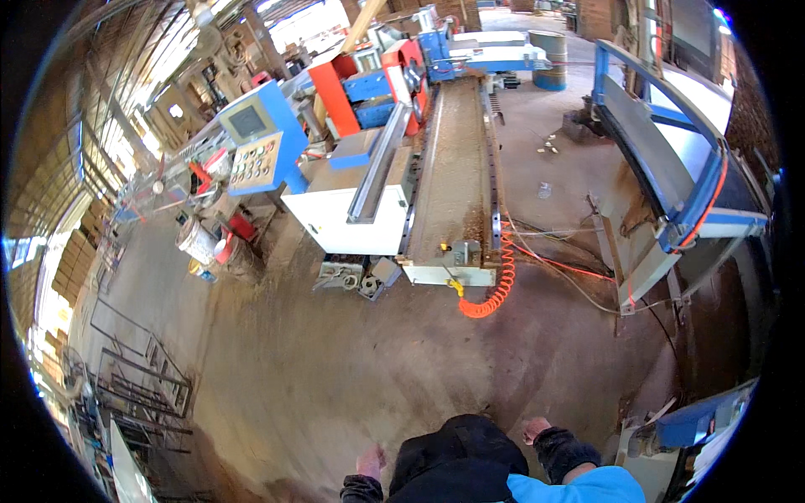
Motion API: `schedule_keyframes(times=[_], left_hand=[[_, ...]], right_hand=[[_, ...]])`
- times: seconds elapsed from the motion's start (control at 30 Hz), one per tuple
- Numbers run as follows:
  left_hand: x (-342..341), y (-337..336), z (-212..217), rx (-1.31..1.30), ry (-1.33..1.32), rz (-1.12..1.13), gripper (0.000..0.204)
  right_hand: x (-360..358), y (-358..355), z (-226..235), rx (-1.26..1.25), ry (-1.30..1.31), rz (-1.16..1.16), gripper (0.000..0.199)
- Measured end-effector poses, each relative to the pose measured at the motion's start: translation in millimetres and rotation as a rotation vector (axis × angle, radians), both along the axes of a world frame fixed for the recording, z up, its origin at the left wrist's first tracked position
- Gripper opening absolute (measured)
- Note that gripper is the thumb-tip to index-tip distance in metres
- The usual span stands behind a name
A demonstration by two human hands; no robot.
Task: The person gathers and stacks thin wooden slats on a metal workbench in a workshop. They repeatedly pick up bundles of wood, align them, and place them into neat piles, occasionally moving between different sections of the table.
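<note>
My left hand [371,460] hangs beside my dark clothing, low in the view, over the bare floor. My right hand [534,429] is on the other side, past a dark cuff and a light blue sleeve [579,488]. Both hands are small and blurred, so their fingers cannot be made out. Neither touches any object that I can see. Ahead stands a long machine with a dusty bed [453,159]. At its near end an orange coiled air hose [501,289] hangs down, with a yellow air gun [455,287] by it.
A blue control panel [256,134] with buttons and a screen stands left of the machine. Buckets [198,241] and metal parts [340,275] sit on the floor nearby. To the right is a blue-framed table [671,168], with hoses [570,268] across the floor. Metal racks [138,369] line the left.
</note>
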State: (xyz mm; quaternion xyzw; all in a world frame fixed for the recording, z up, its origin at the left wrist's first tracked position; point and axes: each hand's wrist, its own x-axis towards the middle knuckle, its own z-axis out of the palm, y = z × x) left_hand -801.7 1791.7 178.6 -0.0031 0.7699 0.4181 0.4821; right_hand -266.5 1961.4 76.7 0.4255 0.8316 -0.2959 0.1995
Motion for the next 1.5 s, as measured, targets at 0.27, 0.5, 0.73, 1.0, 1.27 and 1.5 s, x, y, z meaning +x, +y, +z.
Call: schedule_keyframes(times=[0.27, 0.5, 0.73, 1.0, 1.27, 1.5], left_hand=[[-70, -6, -29, -0.254, 0.247, -0.385, 0.038], [-164, -40, -70, -0.343, 0.169, -0.588, 0.040], [-333, -59, -70, -0.296, -0.048, -0.113, 0.043], [-455, -18, -95, -0.165, 0.248, -0.612, 0.029], [-478, 37, -96, -0.407, 0.492, -0.942, 0.028], [-588, 60, -77, -0.302, -0.331, 0.140, 0.021]], right_hand=[[-84, 84, -5, 0.070, 0.198, -0.009, 0.035], [-178, 96, -4, -0.023, -0.002, 0.051, 0.034], [-370, 89, 63, -0.027, -0.003, 0.201, 0.042], [-517, 157, 49, -0.236, -0.038, 0.034, 0.020], [-616, 208, -17, -0.314, -0.062, -0.164, 0.019], [-723, 299, 1, -0.257, 0.002, 0.101, 0.020]])
